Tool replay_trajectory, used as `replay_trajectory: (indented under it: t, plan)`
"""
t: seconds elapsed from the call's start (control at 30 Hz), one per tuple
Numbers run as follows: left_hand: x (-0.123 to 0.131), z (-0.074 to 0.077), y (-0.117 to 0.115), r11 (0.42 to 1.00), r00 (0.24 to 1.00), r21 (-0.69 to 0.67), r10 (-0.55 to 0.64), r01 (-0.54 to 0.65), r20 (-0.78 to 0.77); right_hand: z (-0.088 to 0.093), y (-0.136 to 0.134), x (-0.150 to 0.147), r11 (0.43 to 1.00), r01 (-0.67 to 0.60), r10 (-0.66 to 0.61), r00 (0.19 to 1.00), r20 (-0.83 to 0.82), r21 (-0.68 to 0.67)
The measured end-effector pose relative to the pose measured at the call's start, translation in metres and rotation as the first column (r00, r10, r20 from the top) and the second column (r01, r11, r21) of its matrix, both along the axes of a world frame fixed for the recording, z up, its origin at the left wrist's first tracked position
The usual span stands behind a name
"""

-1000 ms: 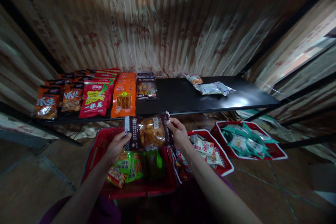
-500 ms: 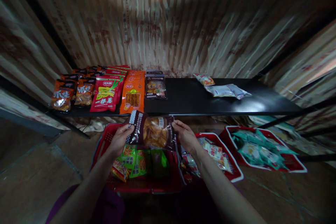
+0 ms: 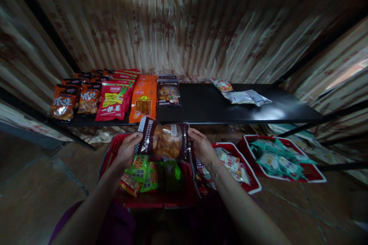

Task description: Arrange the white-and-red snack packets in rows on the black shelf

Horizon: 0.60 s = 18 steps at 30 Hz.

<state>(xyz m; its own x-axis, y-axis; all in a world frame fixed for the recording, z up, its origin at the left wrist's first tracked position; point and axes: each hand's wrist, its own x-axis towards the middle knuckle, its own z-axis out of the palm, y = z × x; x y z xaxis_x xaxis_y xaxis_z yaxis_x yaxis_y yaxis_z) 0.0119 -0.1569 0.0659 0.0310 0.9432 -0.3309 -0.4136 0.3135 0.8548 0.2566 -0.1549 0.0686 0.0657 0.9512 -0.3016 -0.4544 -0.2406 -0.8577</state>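
Between my hands is a dark brown bag of potato chips (image 3: 166,141) with a clear window, held sideways in front of the shelf edge. My left hand (image 3: 128,148) is closed on its checkered end, and my right hand (image 3: 202,146) pinches the opposite end. Below the bag sits a red basket (image 3: 112,152) with green snack packets (image 3: 152,174) and a small red-yellow packet (image 3: 130,183) in it. A matching brown potato chip bag (image 3: 169,92) stands on the black shelf (image 3: 198,103), with another behind it.
Orange snack bags (image 3: 143,99), red snack bags (image 3: 113,99) and black-orange bags (image 3: 63,101) line the shelf's left side. White packets (image 3: 243,97) lie to the right. Two more red baskets hold white-red packets (image 3: 231,162) and teal packets (image 3: 276,159). Corrugated sheeting (image 3: 172,26) backs the shelf.
The view has shifted slightly, so the shelf and baskets appear a little further left and up. Both hands still hold the potato chip bag in nearly the same position.
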Motion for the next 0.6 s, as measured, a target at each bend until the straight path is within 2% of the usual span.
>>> replay_trajectory:
  t: [0.23,0.37,0.47,0.6]
  plan:
    - [0.0003,-0.0014,0.0013,0.999,0.999,-0.050,-0.004,0.002,-0.035,0.0016,0.0001,0.0019,0.998,0.063,-0.063,0.998,0.001,0.010]
    - [0.0028,-0.0023,0.0001,0.994,0.998,-0.084,-0.067,0.065,-0.023,0.0029,0.0008,0.0038,0.996,0.087,-0.087,0.996,0.003,0.017]
    - [0.0047,-0.0008,-0.0010,0.992,0.996,-0.091,-0.090,0.088,-0.017,0.0039,0.0003,0.0050,0.996,0.078,-0.078,0.997,0.015,0.035]
    - [0.0062,-0.0003,0.0007,0.997,0.998,-0.067,-0.049,0.047,-0.026,0.0034,-0.0023,0.0047,0.996,0.019,-0.023,0.999,0.045,0.087]
